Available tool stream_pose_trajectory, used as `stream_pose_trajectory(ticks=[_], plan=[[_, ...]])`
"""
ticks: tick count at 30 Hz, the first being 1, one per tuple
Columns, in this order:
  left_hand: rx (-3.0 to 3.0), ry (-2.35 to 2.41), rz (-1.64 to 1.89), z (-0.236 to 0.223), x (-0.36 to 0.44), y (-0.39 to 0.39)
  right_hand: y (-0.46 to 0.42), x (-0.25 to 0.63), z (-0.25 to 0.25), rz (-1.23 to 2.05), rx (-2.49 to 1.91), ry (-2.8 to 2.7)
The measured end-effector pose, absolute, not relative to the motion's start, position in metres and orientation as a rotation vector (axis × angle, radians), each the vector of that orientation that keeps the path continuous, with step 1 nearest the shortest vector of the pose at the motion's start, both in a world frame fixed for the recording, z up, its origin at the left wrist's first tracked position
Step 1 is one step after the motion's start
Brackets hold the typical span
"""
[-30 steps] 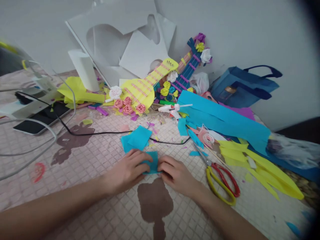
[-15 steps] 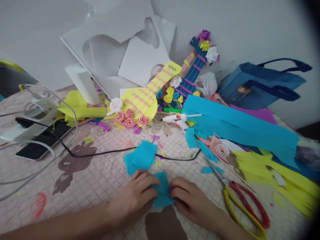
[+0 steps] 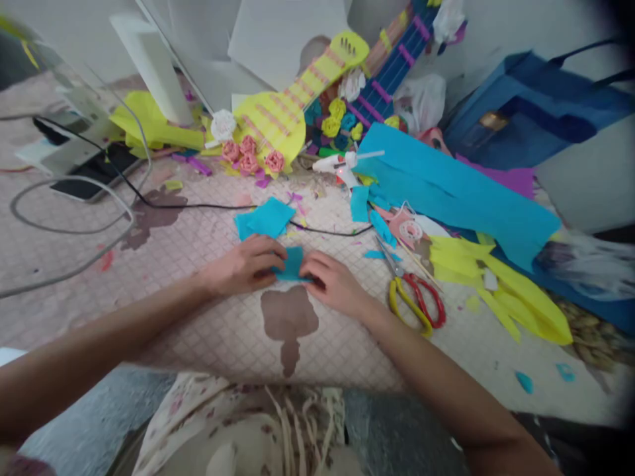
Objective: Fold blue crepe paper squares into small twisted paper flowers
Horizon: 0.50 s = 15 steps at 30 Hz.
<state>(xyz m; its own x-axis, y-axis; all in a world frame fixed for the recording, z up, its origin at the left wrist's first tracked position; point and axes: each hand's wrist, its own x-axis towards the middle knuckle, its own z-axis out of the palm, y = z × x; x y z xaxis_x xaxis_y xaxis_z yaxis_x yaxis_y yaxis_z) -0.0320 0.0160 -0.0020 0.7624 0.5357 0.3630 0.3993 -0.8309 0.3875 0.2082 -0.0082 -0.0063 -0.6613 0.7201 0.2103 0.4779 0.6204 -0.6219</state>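
A small bright-blue square of paper (image 3: 292, 262) sits at the near middle of the table, between the person's two bare hands. The left hand (image 3: 248, 262) has its fingers curled over the paper's left side; whether it pinches or merely presses cannot be told, as the thumb is hidden. The right hand (image 3: 333, 281) is closed on the right edge, fingers bunched together.

Just beyond the left hand lie overlapping bright-blue paper squares (image 3: 270, 218), a thin black cord (image 3: 327, 231) running behind them. Scissors with one yellow and one red handle (image 3: 397, 270) rest right of the right hand, apart from it, blades pointing away.

Farther back stands a white glue gun (image 3: 333, 164) with a red light glowing; the dark mark on its body is too small to read. Behind it lean a yellow paper guitar with pink rosettes (image 3: 278, 119) and a dark-blue one with purple bars (image 3: 384, 76). A long bright-blue paper sheet (image 3: 456, 188) stretches rightward, near crumpled yellow paper strips (image 3: 540, 307). A dark-screened phone (image 3: 94, 182) lies far left.
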Motion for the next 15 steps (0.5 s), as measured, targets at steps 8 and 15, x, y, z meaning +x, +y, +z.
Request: stream_pose_trajectory(ticks=[8,15], plan=[[2.597,0.661,0.628,-0.0026,-0.0317,0.0191,-0.0081,0.2097,-0.0025,0.777,-0.938,-2.382],[2.587,0.459,0.572,-0.0004,-0.0359,0.0201,-0.008,0.2094,0.001,0.785,-0.856,-2.432]])
